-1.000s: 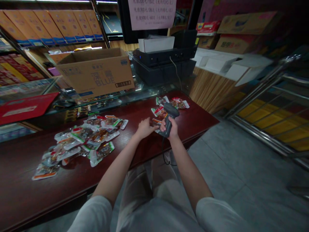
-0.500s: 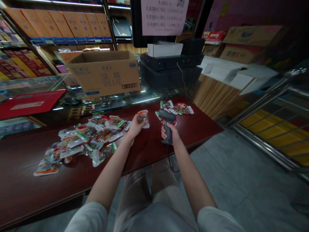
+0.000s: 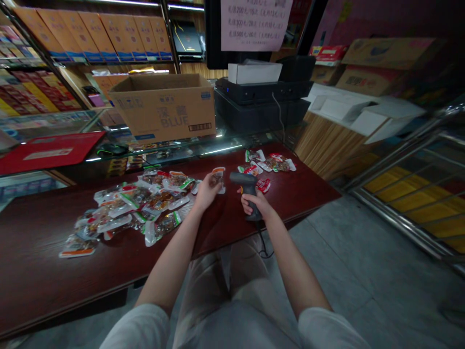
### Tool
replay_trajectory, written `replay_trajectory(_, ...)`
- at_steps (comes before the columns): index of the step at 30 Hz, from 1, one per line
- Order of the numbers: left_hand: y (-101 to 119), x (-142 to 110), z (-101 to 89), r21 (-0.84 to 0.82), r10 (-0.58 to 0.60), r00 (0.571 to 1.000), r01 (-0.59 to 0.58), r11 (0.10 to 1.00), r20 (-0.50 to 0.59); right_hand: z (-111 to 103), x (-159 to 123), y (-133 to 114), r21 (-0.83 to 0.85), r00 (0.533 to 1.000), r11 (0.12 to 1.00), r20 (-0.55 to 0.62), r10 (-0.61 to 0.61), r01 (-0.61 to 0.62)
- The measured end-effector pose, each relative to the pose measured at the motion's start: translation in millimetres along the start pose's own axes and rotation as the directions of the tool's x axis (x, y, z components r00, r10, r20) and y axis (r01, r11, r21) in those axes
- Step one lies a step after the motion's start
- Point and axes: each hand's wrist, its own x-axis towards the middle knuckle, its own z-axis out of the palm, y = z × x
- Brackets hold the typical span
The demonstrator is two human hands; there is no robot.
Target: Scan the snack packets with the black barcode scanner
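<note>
My left hand [image 3: 207, 191] is closed on a small clear snack packet [image 3: 219, 179] with an orange top edge, held above the dark red table [image 3: 214, 223]. In my right hand [image 3: 257, 203] is a dark grey barcode scanner [image 3: 249, 186], gripped by its handle, its head pointing left toward the packet. A cable hangs down from the handle. Left of my left hand lies a heap of similar packets [image 3: 134, 201]. Beyond the scanner sits a smaller group of packets [image 3: 278, 163], and a red packet [image 3: 263, 184] shows just behind my right hand.
An open cardboard box [image 3: 163, 111] stands on the glass counter [image 3: 174, 151] behind the table. Right of it are black stacked machines [image 3: 261, 104] with a white box on top. A red folder [image 3: 54, 150] lies at left. A metal rail [image 3: 395, 228] stands at right.
The scanner has turned a little so its head points more to the left, uncovering packets behind it. The left hand keeps its hold on the packet. The whole view has shifted slightly.
</note>
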Motion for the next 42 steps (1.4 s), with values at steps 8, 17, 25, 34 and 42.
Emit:
replay_trajectory(8, 0.5, 0.7, 0.8, 0.050, -0.015, 1.000, 0.014, 0.999, 0.018, -1.4, -0.3, 1.6, 0.020, 1.000, 1.000, 0.005, -0.012, 0.012)
replay_trajectory(17, 9.6, -2.2, -9.0, 0.277, 0.004, 1.000, -0.009, 0.961, 0.020, -2.5, 1.1, 3.9, 0.020, 1.000, 0.999, 0.014, -0.025, 0.025)
replay_trajectory(25, 13.9, -14.6, -34.4, 0.743, 0.130, 0.932, 0.180, 0.645, -0.338, -4.8, 0.7, 6.2, 0.041, 0.997, 0.996, 0.003, -0.076, 0.076)
replay_trajectory(34, -15.0, -12.9, -17.5, 0.827, -0.064, 0.996, 0.089, 0.556, -0.064, -16.2, 8.0, -2.4, 0.112, 0.988, 0.983, -0.061, -0.139, 0.145)
replay_trajectory(42, -0.2, -6.1, 10.5, 0.770, 0.173, 0.985, -0.122, 0.626, 0.015, -89.3, 9.3, -51.8, 0.023, 0.992, 0.993, -0.056, -0.111, 0.113)
